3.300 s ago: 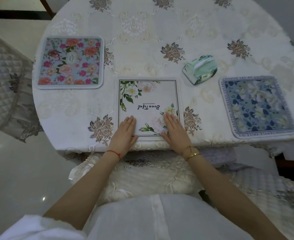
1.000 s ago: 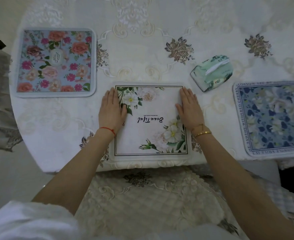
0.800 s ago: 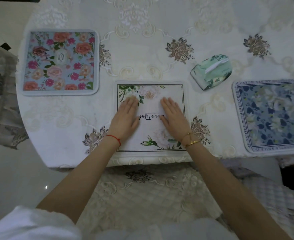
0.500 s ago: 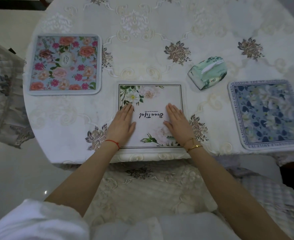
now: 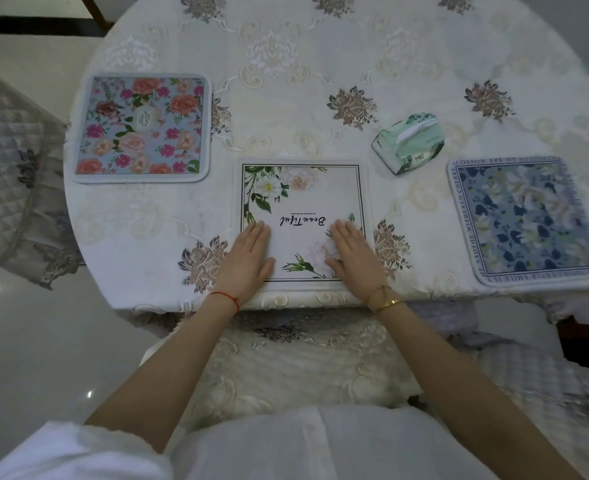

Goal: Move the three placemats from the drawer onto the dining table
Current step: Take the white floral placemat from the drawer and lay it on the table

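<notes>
Three placemats lie flat on the round dining table point(image 5: 321, 64). A pink-rose placemat point(image 5: 140, 126) is at the left, a white placemat with green leaves point(image 5: 303, 199) is at the near middle, and a blue-flower placemat point(image 5: 521, 220) is at the right. My left hand point(image 5: 248, 261) rests palm down on the white mat's near left corner. My right hand point(image 5: 355, 258) rests palm down on its near right part. Both hands are flat with fingers straight and hold nothing. No drawer is in view.
A green tissue pack point(image 5: 409, 142) sits between the white and blue mats. A cushioned chair seat point(image 5: 286, 368) is under the table's near edge in front of me. Another quilted chair point(image 5: 5, 161) stands at the left. Shiny floor is at the lower left.
Over the last second my hands slid from the white mat's side edges inward and then back toward its near edge, staying flat on it. The mats have not shifted on the table.
</notes>
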{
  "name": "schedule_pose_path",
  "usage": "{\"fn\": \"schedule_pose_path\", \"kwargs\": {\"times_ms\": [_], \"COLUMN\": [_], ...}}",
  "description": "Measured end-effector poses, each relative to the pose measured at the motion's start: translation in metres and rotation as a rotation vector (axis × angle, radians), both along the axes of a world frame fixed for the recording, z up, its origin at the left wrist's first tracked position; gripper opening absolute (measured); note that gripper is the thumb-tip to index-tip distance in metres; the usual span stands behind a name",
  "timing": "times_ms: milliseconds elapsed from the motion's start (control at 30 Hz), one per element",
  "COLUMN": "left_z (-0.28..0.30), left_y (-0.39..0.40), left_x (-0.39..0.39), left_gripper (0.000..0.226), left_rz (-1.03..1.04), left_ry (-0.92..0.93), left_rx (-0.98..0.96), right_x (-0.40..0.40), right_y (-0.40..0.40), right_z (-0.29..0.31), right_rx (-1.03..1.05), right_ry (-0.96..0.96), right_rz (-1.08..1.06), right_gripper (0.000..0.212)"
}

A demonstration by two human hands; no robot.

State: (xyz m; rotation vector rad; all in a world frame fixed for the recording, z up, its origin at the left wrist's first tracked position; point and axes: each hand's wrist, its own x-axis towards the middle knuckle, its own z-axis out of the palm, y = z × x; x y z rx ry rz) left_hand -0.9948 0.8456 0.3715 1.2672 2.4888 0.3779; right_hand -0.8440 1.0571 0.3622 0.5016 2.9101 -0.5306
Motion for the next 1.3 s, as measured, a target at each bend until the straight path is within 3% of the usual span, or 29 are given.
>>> {"fn": "schedule_pose_path", "kwargs": {"times_ms": [533, 767, 1033, 1300], "left_z": [-0.005, -0.001, -0.015, -0.007], "left_y": [-0.034, -0.018, -0.024, -0.043], "left_x": [0.012, 0.033, 0.034, 0.025], "left_gripper": [0.066, 0.066, 0.068, 0.065], "left_rz": [0.098, 0.043, 0.032, 0.060], "left_ry": [0.038, -0.009, -0.006, 0.005], "left_rx": [-0.097, -0.007, -0.090, -0.102], "right_x": [0.064, 0.033, 0.040, 0.063], "right_y": [0.025, -0.012, -0.011, 0.011], "right_z": [-0.002, 0.003, -0.007, 0.003], "right_rx": [0.027, -0.016, -0.029, -0.029], "right_ry": [-0.092, -0.029, -0.074, -0.071], "right_rz": [-0.077, 0.062, 0.077, -0.070], "right_gripper": [0.069, 0.069, 0.072, 0.066]}}
